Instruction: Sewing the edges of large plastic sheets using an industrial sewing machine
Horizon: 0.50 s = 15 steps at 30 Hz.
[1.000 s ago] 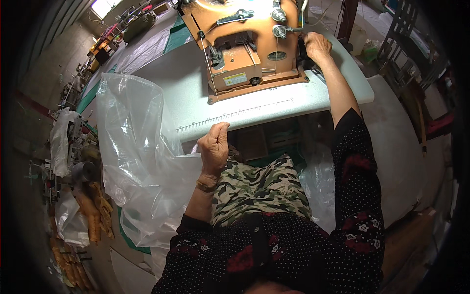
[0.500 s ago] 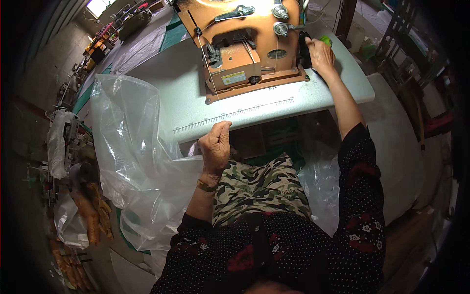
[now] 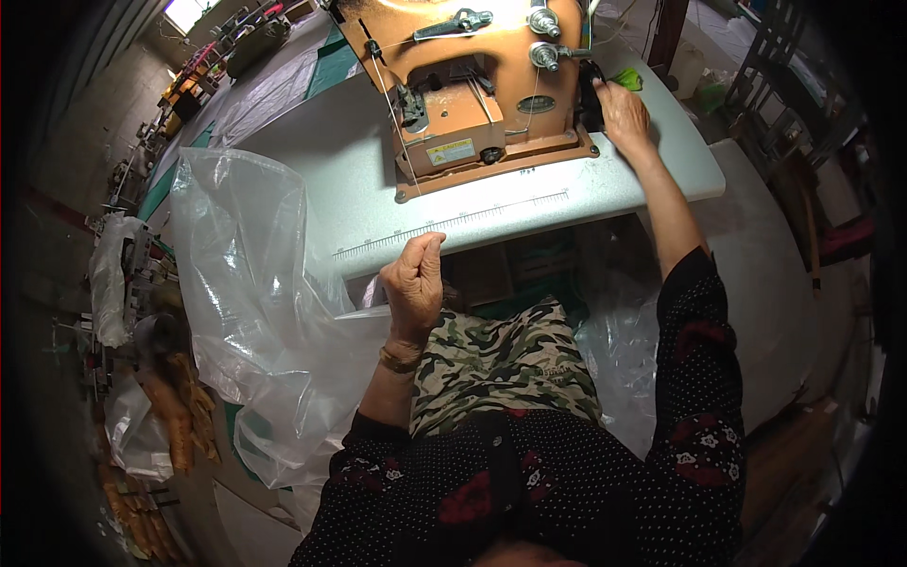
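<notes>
A brown sewing machine [image 3: 515,80] stands on a pale table [image 3: 642,180] with a ruler scale printed along its front. From its left side a white thread [image 3: 404,151] slants down toward my left hand [image 3: 414,283], which is closed in a pinch just over the table's front edge. The thread's lower stretch fades against the bright tabletop but lines up with my fingertips. At the machine's right end, my right hand [image 3: 624,115] grips the black handwheel [image 3: 590,97]; some of its fingers are hidden behind it.
Clear plastic sheeting [image 3: 255,283] drapes over the table's left side and down beside my lap. A bright green item [image 3: 628,79] lies behind my right hand. Camouflage-patterned cloth [image 3: 510,364] covers my lap. A dark slatted chair [image 3: 765,66] stands at the far right.
My right hand has shifted very slightly down at the handwheel. My left hand keeps its pinch, almost in the same place.
</notes>
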### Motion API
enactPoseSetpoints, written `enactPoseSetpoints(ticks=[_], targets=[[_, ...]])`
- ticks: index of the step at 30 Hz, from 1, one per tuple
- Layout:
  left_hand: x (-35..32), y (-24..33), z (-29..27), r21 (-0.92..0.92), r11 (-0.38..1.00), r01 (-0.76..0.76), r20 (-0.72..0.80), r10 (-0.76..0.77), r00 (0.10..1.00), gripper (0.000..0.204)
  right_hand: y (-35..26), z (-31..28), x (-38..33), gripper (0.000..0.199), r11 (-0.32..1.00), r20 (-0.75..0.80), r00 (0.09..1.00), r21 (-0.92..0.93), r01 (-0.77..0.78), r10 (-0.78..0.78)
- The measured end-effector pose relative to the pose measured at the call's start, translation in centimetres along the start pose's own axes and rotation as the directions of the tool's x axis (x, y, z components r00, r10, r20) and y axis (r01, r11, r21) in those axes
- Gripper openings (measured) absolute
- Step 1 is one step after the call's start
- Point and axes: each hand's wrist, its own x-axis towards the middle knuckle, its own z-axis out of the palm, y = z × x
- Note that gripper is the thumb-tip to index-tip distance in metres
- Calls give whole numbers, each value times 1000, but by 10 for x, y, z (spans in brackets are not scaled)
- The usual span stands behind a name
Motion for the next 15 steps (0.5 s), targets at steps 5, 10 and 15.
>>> enactPoseSetpoints(ticks=[5, 10, 15], targets=[[-4, 2, 0, 22, 1000, 4, 0, -4, 1000, 14, -9, -6, 44, 39, 982, 99, 994, -182, 59, -41], [-3, 6, -5, 5, 1000, 24, -9, -24, 1000, 15, -10, -5, 22, 39, 984, 65, 997, -172, 47, -36], [0, 8, -6, -6, 998, 61, -24, -61, 998, 15, -3, 9, 12, 54, 990, -26, 990, -38, -136, 135]])
